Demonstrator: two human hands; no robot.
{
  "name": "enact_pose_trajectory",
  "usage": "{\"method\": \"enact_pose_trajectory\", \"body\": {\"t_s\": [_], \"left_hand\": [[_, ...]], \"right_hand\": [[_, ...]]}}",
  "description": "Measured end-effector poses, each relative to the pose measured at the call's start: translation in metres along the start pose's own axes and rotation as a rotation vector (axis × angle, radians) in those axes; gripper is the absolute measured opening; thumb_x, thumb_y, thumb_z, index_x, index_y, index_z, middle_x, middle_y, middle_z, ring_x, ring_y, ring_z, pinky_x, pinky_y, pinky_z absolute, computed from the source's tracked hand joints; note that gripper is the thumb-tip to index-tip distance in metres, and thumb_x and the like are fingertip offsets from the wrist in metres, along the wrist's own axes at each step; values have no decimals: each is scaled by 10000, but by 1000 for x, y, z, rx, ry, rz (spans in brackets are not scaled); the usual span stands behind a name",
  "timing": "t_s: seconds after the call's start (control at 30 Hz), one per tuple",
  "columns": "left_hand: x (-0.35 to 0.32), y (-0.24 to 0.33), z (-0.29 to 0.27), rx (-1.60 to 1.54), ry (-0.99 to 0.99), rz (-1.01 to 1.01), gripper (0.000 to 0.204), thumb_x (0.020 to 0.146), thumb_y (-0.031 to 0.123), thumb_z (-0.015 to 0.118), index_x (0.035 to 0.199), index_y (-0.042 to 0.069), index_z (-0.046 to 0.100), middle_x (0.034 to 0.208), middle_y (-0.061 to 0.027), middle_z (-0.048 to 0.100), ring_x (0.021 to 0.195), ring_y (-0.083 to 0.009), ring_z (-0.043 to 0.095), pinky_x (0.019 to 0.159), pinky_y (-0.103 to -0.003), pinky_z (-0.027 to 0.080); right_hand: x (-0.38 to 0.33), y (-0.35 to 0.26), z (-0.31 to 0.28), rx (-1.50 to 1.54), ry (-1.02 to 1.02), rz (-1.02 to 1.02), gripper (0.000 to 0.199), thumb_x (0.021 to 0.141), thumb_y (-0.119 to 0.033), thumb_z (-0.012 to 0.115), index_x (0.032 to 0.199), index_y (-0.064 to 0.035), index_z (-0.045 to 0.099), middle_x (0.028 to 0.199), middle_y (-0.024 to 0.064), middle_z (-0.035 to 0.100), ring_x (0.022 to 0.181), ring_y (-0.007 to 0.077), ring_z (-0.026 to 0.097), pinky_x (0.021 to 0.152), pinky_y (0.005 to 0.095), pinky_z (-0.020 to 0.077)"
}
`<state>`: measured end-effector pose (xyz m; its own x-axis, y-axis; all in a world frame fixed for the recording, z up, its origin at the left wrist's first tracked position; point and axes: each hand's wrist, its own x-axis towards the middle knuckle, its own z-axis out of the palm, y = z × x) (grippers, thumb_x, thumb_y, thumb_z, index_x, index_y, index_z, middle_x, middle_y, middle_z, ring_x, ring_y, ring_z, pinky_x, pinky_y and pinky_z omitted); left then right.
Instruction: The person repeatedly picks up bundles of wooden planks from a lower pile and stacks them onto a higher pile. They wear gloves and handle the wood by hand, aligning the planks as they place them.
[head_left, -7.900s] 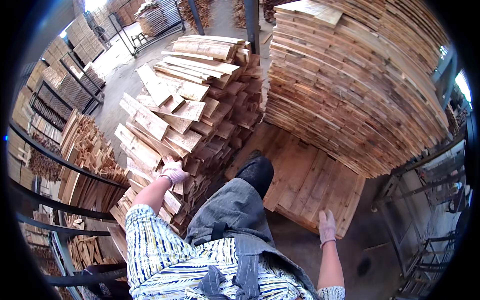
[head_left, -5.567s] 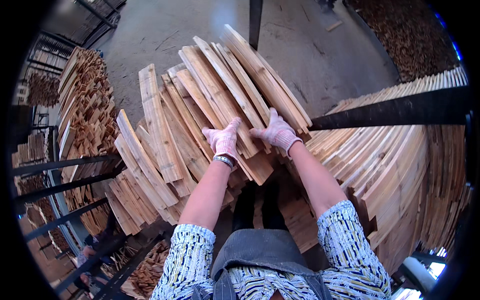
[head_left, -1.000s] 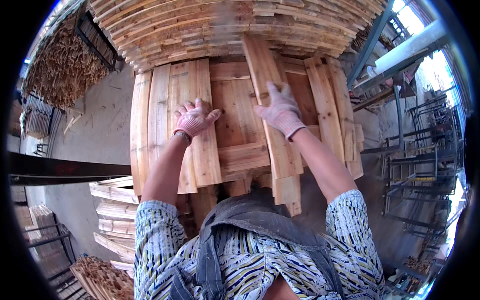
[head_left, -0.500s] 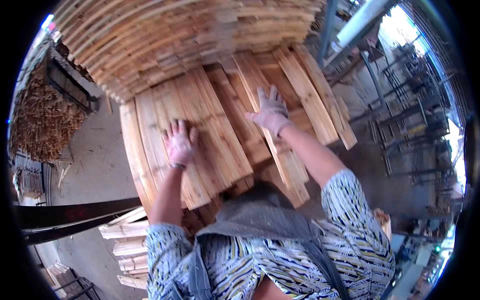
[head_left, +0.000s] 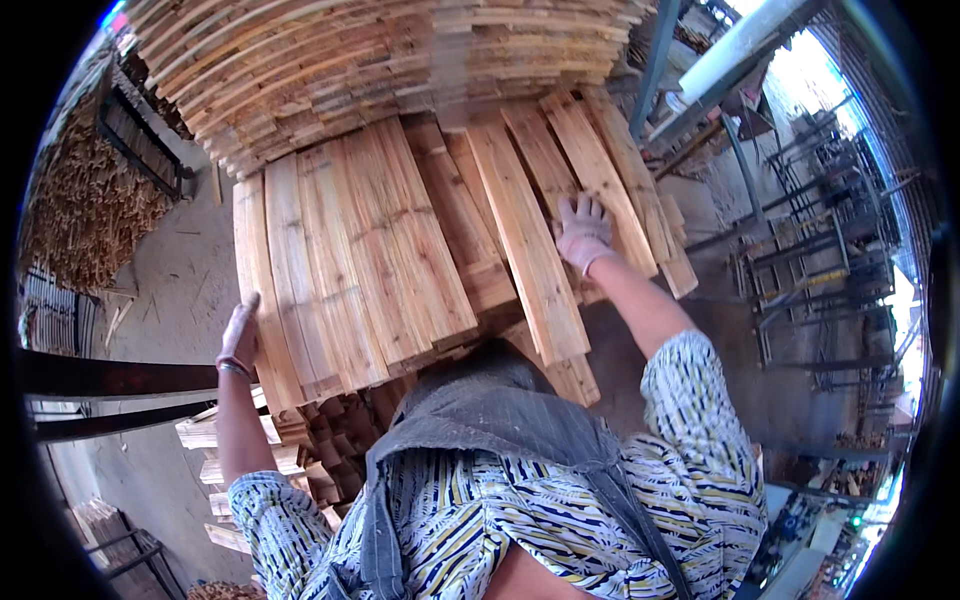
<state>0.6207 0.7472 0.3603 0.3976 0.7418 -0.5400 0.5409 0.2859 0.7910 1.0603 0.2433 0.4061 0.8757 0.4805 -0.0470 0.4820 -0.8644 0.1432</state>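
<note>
A layer of wooden boards lies side by side in front of me. On the left, several light boards (head_left: 345, 250) sit edge to edge. My left hand (head_left: 240, 335), in a pale glove, rests against the outer long edge of the leftmost board (head_left: 268, 300); its fingers look straight, seen side-on. Further right, a loose board (head_left: 527, 240) lies with gaps on both sides. My right hand (head_left: 584, 235), gloved too, lies with fingers apart at the gap beside another board (head_left: 605, 185). Darker boards (head_left: 470, 235) show beneath in the gaps.
A tall stack of boards (head_left: 330, 75) rises at the far side. Below the layer's near left end are more stacked pieces (head_left: 290, 460). A dark metal bar (head_left: 120, 378) reaches in from the left. Metal racks (head_left: 800, 270) stand at right, and a wood pile (head_left: 90, 215) at far left.
My left hand has moved from the top of the left boards out to their left edge. My right hand has shifted right, off the loose board, to the neighbouring boards.
</note>
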Motion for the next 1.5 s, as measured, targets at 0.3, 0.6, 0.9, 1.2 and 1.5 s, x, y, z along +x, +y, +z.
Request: {"method": "enact_pose_trajectory", "body": {"t_s": [0.3, 0.6, 0.9, 1.2, 1.5], "left_hand": [[-22, 26, 37, 339, 136, -12, 419, 884, 399, 739, 1025, 18, 638, 905, -101, 660, 720, -183, 620, 587, -377, 517], [32, 52, 22, 33, 47, 126, 395, 894, 368, 761, 1053, 33, 626, 886, -73, 658, 695, -167, 593, 568, -349, 482], [40, 91, 43, 489, 223, 116, 492, 857, 370, 816, 1108, -13, 635, 985, -123, 695, 879, -231, 668, 775, -428, 566], [72, 95, 29, 262, 103, 11, 430, 869, 339, 814, 1005, -27, 634, 859, -123, 684, 737, -235, 677, 605, -423, 572], [108, 85, 32, 292, 43, 21, 387, 868, 343, 780, 877, -13, 629, 628, -84, 598, 494, -212, 566, 420, -413, 418]], "right_hand": [[24, -94, -57, 326, -258, 130, 945, 824, -530, 721, 1578, -172, 279, 1550, 293, 313, 1367, 469, 451, 1074, 524, 451], [43, -98, -115, 482, -245, 79, 965, 798, -413, 771, 1591, -182, 271, 1552, 256, 344, 1378, 406, 475, 1091, 476, 458], [75, -207, -77, 362, -185, -38, 795, 877, -540, 661, 1538, -207, 371, 1425, 241, 465, 1293, 385, 545, 1021, 470, 496], [135, -131, -41, 477, -179, 86, 748, 914, -521, 594, 1559, -214, 373, 1556, 261, 348, 1398, 445, 431, 1134, 509, 396], [142, -84, -41, 667, -247, -93, 715, 962, -571, 498, 1561, -197, 387, 1644, 249, 241, 1450, 447, 368, 1184, 511, 331]]}}
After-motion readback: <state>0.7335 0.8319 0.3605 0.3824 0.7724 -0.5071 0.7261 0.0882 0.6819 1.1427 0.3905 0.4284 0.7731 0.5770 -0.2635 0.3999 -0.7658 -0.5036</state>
